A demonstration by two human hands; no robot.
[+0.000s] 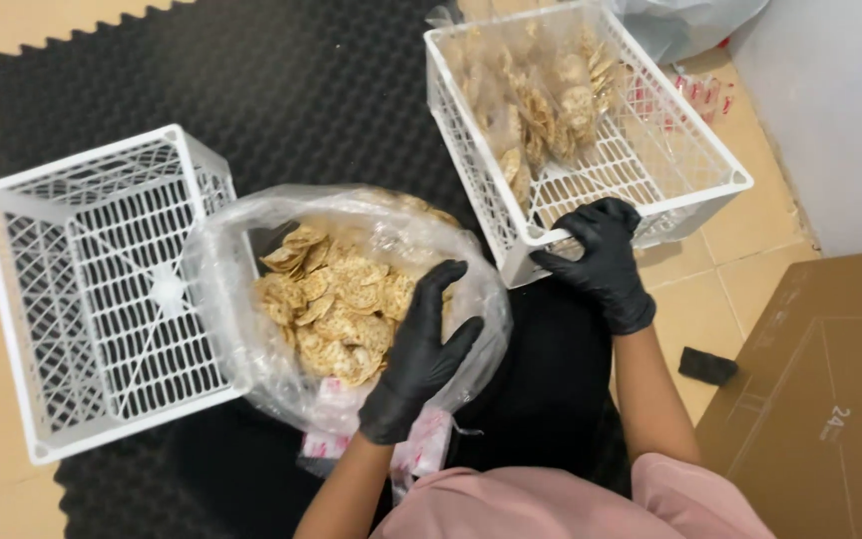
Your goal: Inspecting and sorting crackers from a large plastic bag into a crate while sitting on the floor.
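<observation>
Place: a small home-style food-packing spot, worked at floor level.
Floor: beige tiles [740, 284], with a black ridged foam mat [281, 90] spread over them across the middle of the frame.
Containers: two white plastic lattice crates on the mat, one empty crate [102, 289] at left, one crate [650, 150] at upper right holding small sealed packs of crackers [541, 110].
Stock: a large clear bag of round crackers [336, 299] in bulk at centre.
Hygiene: both hands [421, 354] wear black disposable gloves, as for food handling.
Surroundings: brown cardboard box [820, 399] at lower right; plain pale wall [840, 100] at upper right.
</observation>
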